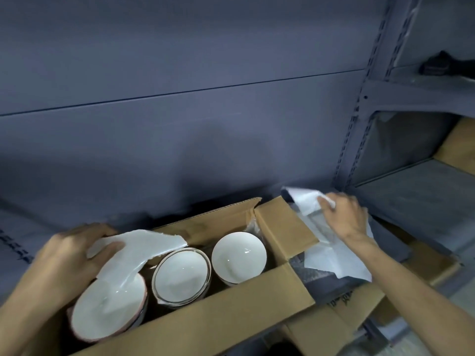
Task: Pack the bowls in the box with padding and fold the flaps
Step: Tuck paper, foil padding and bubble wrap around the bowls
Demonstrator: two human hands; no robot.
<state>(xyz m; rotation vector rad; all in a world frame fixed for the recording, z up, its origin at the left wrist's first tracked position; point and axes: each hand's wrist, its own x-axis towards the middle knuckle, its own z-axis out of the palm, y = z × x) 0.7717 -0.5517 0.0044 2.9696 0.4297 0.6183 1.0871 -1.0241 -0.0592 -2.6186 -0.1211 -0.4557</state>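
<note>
Head view, largest first:

Box [218, 314]: one, cardboard, near centre, open on top. Four flaps showing, none folded shut: near flap [231, 304] and far flap [205, 217] upright, right flap [282, 227] leaning outward, a further flap [359, 301] lying out at near right. Folding not yet begun.

Bowls: three, white, all already inside the box, side by side in a row. Left bowl [102, 314] largest in view and tilted toward the camera, middle bowl [180, 273] beside it, right bowl [237, 255] next to the right flap. Dark rims beneath suggest stacks rather than single bowls; count of hidden ones not possible.

Padding: two white sheets. Left sheet [133, 253] draped over the far edge of the left bowl, reaching toward the middle one. Right sheet [331, 247] outside the box, spread on a dark surface just right of the right flap. Clear wrap [253, 224] tucked behind the right bowl, hard to make out.

Hands: two. Left hand [66, 255] gripping the left sheet, thumb on top, fingers curled at the box's far-left corner. Right hand [347, 217] pinching the far end of the right sheet.

Judged stage: bowls placed, padding partly laid, middle and right bowls uncovered on top, second sheet yet to go in, then all flaps to fold.
</note>
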